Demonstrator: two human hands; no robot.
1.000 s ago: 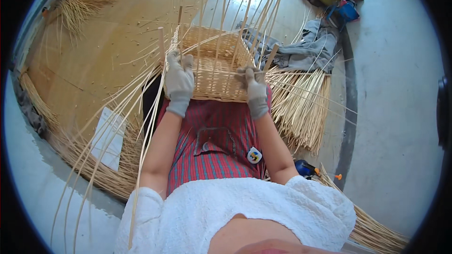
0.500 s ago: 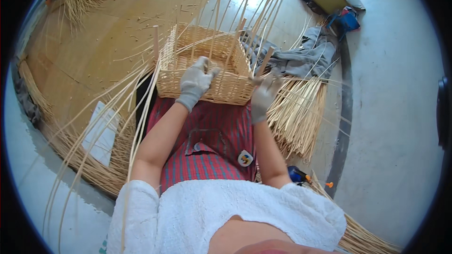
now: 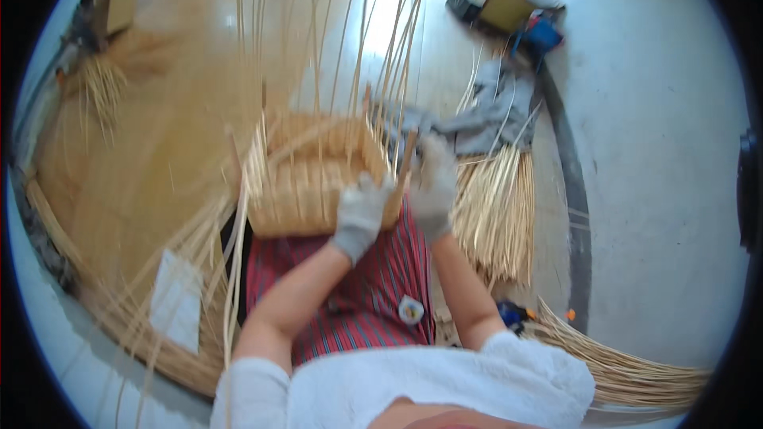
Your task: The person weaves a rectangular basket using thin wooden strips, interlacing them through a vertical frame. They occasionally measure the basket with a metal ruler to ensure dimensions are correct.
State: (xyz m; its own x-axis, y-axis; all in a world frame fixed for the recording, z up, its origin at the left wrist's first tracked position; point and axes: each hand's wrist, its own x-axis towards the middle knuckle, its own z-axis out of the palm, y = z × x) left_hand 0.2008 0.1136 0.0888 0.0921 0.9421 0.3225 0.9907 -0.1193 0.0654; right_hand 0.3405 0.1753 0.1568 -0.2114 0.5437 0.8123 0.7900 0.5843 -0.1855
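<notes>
A rectangular wicker basket, partly woven, rests on my lap with tall pale stakes rising from its walls. Wooden posts stand at its corners, one of them a corner post at the near right. My left hand, in a grey-white glove, is closed over the near wall close to that corner. Just right of the post is my gloved right hand; motion smears its fingers, so what they hold cannot be made out.
Loose canes trail off the basket's left side, over a white sheet. A thick bundle of canes lies right, below a grey cloth. Far right stands a box of odds and ends. More canes lie near right.
The basket has come lower in view and shifted left. My left hand has slid right along the near wall to the corner. My right hand stays beside the near right post, still blurred.
</notes>
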